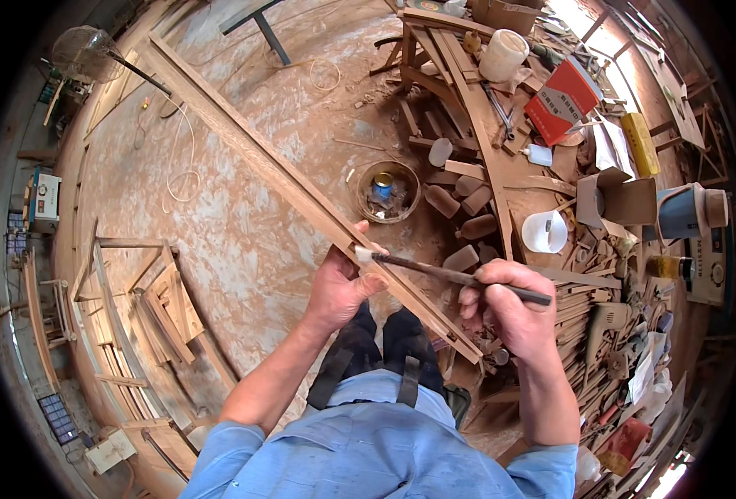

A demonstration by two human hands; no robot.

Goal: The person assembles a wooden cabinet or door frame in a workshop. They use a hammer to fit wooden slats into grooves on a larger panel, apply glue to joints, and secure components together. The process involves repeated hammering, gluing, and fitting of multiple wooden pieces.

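Observation:
A long wooden strip (260, 158) with a lengthwise groove runs slantwise from the far left to just in front of my body. My left hand (340, 287) is closed around it near its lower part, thumb on the near side. In my right hand (509, 303) I grip a brush (443, 271) by its long dark handle, fingers curled round the end. The pale tip of the brush lies against the strip beside my left fingers. Beyond my hands, a round basin (359, 195) on the floor holds a small blue can (382, 186).
At right stands a cluttered workbench (488, 150) with a red box (561, 101), a white jug (503, 56), a white tub (544, 232) and a cardboard box (613, 200). Plastic bottles (443, 202) lie beneath it. Wooden frames (160, 308) stand at left; a cord (187, 179) trails over the floor.

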